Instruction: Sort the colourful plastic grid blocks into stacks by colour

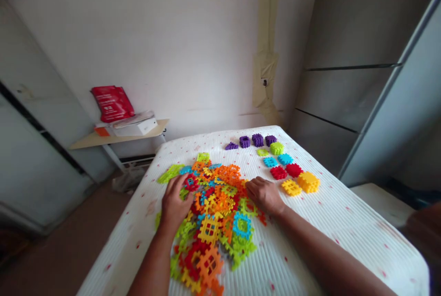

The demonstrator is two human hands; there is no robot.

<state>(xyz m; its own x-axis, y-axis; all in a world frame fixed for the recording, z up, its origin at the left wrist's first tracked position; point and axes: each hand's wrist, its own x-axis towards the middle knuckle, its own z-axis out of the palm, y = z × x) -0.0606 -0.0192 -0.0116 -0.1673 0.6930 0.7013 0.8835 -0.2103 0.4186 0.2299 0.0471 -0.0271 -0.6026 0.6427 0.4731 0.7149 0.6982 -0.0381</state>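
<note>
A loose heap of interlocking plastic pieces [210, 229] in orange, yellow, green, red and blue lies on the white covered table [138, 227]. My left hand [176, 202] is at the heap's left side, its fingers curved around a red piece [191, 182]. At the right edge of the heap, my right hand [265, 195] has its fingers pressed together at an orange and yellow piece, mostly hidden by them. Sorted stacks stand at the right: purple [257, 139], green [276, 148], blue [285, 159], red [294, 170] and yellow [308, 182].
Behind the table on the left, a small side table [86, 141] holds a red package [113, 104] and a white box [138, 127]. A grey cabinet [330, 93] rises at the right. Part of a person's arm [425, 227] shows at the far right.
</note>
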